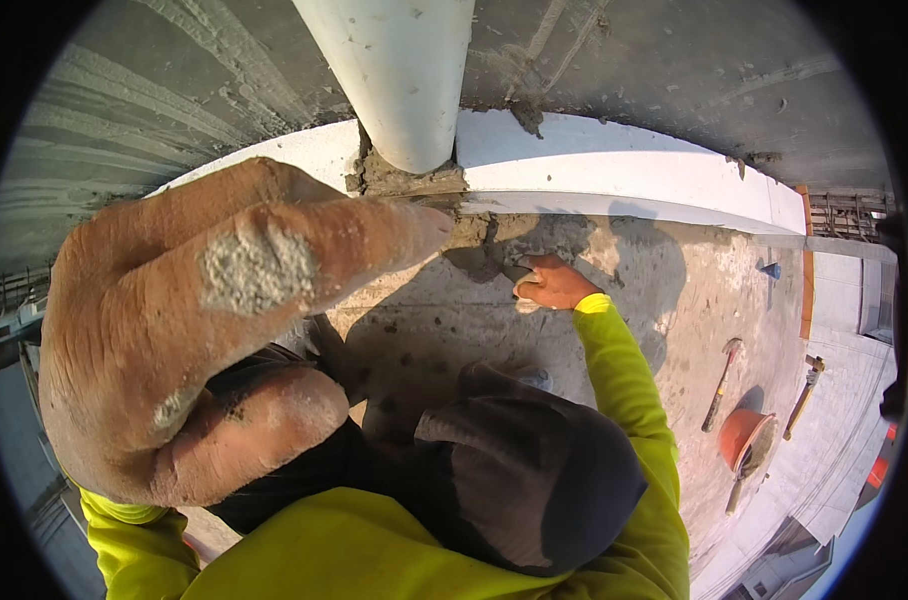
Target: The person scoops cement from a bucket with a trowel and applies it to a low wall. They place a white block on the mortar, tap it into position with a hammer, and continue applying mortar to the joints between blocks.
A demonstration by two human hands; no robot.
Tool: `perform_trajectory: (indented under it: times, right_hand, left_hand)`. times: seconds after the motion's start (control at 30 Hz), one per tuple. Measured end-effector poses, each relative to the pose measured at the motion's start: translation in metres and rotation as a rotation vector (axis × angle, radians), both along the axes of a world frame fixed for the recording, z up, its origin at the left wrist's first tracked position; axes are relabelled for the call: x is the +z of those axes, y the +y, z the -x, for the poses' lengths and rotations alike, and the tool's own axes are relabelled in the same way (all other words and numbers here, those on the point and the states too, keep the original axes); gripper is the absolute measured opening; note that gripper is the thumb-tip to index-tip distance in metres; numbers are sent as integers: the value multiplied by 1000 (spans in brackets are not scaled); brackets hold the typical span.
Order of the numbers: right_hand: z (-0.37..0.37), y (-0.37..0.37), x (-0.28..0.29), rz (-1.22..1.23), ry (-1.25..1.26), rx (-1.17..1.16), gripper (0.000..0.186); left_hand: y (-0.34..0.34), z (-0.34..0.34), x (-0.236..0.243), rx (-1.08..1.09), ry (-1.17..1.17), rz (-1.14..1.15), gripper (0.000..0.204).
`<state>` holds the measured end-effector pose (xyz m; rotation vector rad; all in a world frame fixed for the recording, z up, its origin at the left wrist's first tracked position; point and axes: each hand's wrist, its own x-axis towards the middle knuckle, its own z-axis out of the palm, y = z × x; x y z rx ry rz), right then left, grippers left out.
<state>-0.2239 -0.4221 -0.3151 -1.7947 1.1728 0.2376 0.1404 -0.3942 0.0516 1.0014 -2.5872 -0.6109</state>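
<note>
My left hand (204,330) is raised very close to the camera and fills the left side. Its index finger stretches to the right, with the thumb apart below, and nothing shows between them. Dried pale mortar cakes the finger's side. Farther off, my right hand (554,284) reaches down to the concrete floor, beside a patch of wet grey mortar (474,262) under the white ledge. Its fingers are curled around something pale that I cannot make out. A white pipe (399,80) comes down to a mortar-packed gap in the ledge (574,165).
A dark grey wall (664,90) streaked with mortar rises behind the ledge. To the right on the floor lie a hammer (722,385), a second hammer-like tool (803,398), an orange bowl-shaped container (744,436) and a small blue object (771,270). My dark-clothed knee (534,470) is in front.
</note>
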Motion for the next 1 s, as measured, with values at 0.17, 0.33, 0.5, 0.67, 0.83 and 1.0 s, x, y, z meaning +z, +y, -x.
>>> perform_trajectory:
  times: [0.17, 0.33, 0.5, 0.67, 0.83, 1.0]
  right_hand:
    - [-4, 36, 1, -171, -389, -374, 33]
    - [20, 61, 83, -90, -402, -303, 41]
    - [47, 47, 197, -43, -214, -254, 40]
    - [42, -8, 255, 557, -149, -70, 41]
    - [12, -74, 225, 1270, 238, 125, 48]
    - [23, -56, 202, 1243, 257, -33, 54]
  left_hand:
    - [1, -5, -4, -51, 112, -8, 56]
    - [-2, -11, 12, -93, 30, -103, 51]
    - [-1, -11, 15, -140, 46, -131, 47]
    - [10, -9, 20, -69, 7, -74, 43]
    - [14, -5, 12, -58, 113, -58, 43]
    - [14, -18, 12, -55, 102, -62, 44]
